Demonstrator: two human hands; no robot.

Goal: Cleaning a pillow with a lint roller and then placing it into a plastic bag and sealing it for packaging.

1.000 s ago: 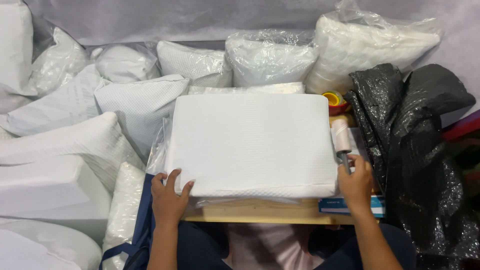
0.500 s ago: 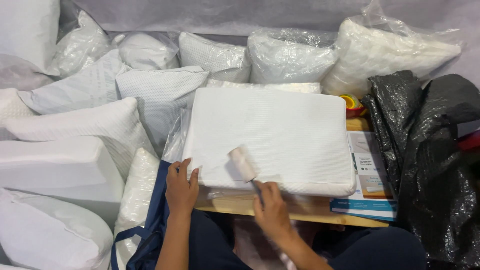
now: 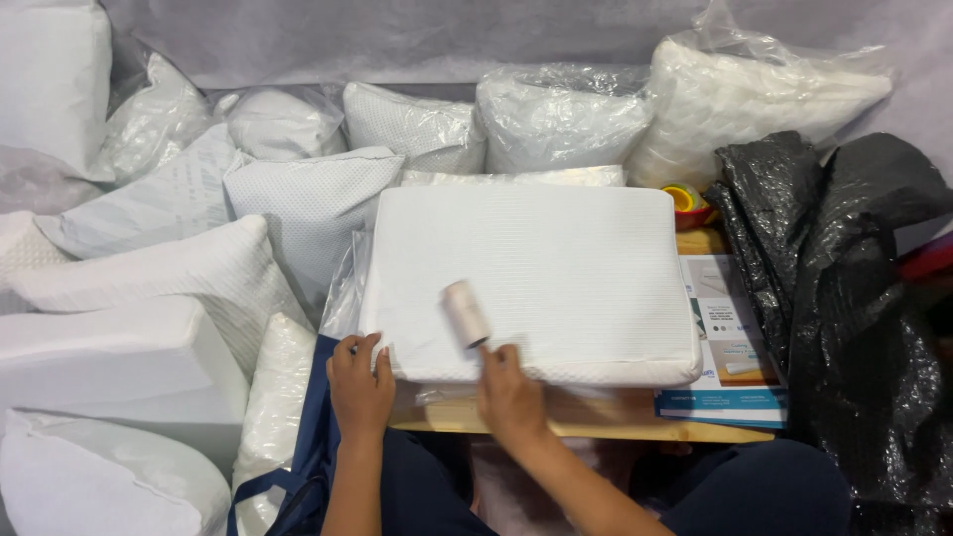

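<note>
The right hand's (image 3: 509,395) grip is closed around the handle of a lint roller (image 3: 466,314), whose pale cylinder lies on the near left part of a flat white pillow (image 3: 536,268). The left hand (image 3: 359,382) presses on the pillow's near left corner with fingers spread, a wide, flat grip that holds nothing.

The pillow lies on a wooden surface (image 3: 596,417) and covers nearly all of it; only a strip of bare wood shows along the pillow's near edge. A fold of clear plastic wrap (image 3: 342,288) sticks out from under the pillow's left side.

Now the room: a grey fabric backdrop (image 3: 397,40) hangs behind the pillow. Along the pillow's far edge stands a row of bagged white pillows (image 3: 561,119), crinkly plastic over each. More white pillows (image 3: 149,268) are piled to the left of the flat pillow, and a smooth white foam block (image 3: 109,362) sits low among them.

To the right of the pillow, a stack of printed boxes (image 3: 730,337) lies on the surface, touching the pillow's right edge. Just past the pillow's far right corner peeks a red and yellow roll (image 3: 687,201), partly hidden. Farther right, a big crumpled black plastic bag (image 3: 844,288) slumps against the surface and crowds that whole side.

Below the pillow's near left corner, a dark blue bag (image 3: 308,437) with a strap hangs beside the person's knee. Both forearms cross the near edge of the surface.
</note>
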